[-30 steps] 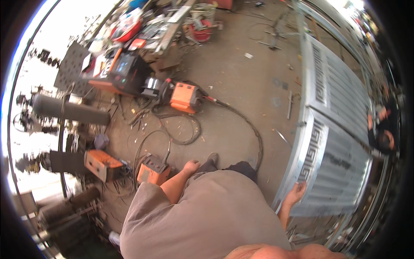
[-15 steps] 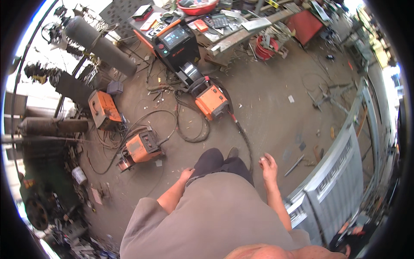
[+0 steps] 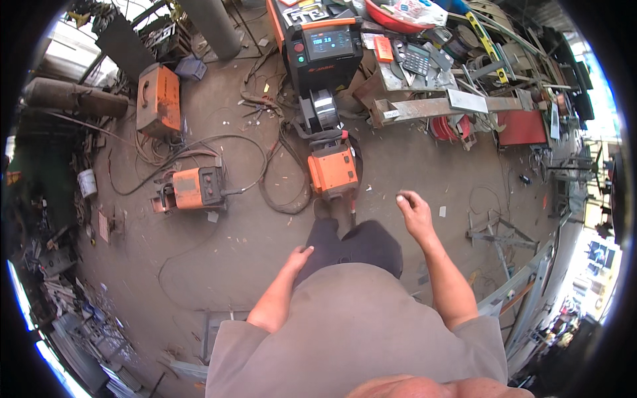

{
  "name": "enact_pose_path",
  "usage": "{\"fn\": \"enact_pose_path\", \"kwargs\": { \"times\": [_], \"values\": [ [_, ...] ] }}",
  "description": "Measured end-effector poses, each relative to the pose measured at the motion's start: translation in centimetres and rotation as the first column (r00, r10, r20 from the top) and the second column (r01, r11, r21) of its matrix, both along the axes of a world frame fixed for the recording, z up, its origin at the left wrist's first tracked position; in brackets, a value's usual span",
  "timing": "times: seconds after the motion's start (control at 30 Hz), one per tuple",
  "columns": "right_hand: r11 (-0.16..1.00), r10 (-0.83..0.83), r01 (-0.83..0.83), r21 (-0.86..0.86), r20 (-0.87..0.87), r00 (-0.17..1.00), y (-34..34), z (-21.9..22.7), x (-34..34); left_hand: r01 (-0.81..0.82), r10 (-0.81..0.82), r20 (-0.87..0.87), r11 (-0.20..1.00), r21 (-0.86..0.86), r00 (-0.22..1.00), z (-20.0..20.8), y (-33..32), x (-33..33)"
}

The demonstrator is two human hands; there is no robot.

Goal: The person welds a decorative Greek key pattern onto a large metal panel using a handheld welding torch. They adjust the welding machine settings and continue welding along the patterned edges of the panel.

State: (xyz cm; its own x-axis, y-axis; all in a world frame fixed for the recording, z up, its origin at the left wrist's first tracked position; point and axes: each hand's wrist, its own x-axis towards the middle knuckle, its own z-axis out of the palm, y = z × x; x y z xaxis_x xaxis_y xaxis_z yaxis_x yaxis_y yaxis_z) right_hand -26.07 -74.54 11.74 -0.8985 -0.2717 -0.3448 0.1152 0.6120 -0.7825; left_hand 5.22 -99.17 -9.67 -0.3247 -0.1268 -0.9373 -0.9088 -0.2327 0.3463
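Observation:
My right hand (image 3: 416, 215) is raised in front of my right thigh, over the floor. Its fingers curl in toward the thumb, and a small pale spot shows at the fingertips, too small to name. Low beside my left thigh hangs my left hand (image 3: 300, 256), its thumb showing and its other fingers mostly hidden. Ahead of my feet stands an orange and black wire feeder (image 3: 334, 169) with a spool (image 3: 324, 109) behind it. Beyond that rises a black and orange welding machine (image 3: 325, 56) with a lit screen.
Cables (image 3: 269, 162) loop over the floor to a second orange feeder (image 3: 192, 188). An orange box-shaped machine (image 3: 159, 103) stands at far left. A cluttered bench (image 3: 398, 79) bears a calculator (image 3: 417, 60) and a red basin (image 3: 391, 16). Metal frames (image 3: 501, 232) lie at right.
The view has turned to the right, and the welding machine and bench appear closer. My right hand has risen and its fingers look more curled. My left hand stays by my thigh.

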Motion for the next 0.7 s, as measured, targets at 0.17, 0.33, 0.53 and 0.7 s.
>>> {"fn": "enact_pose_path", "kwargs": {
  "times": [0.17,0.33,0.53,0.7],
  "values": [
    [0.952,0.308,-0.296,0.085,-0.261,0.915,-6.0,2.0,-12.7,-0.003,0.004,0.022,1.0,-0.015,1.0,0.6,2.3,-4.4],
    [0.888,0.456,-0.454,0.077,-0.281,0.844,-12.3,-1.7,-27.3,-0.164,0.169,0.098,0.985,-0.052,0.981,0.2,4.9,-9.3],
    [0.781,0.623,-0.587,0.213,-0.336,0.707,-21.8,-13.6,-44.3,-0.252,0.312,0.281,0.94,-0.231,0.907,-1.5,10.4,-19.6],
    [0.677,0.734,-0.647,0.352,-0.394,0.554,-28.1,-20.9,-50.8,-0.075,0.131,0.645,0.991,-0.114,0.753,-2.0,16.2,-28.3]
  ]
}}
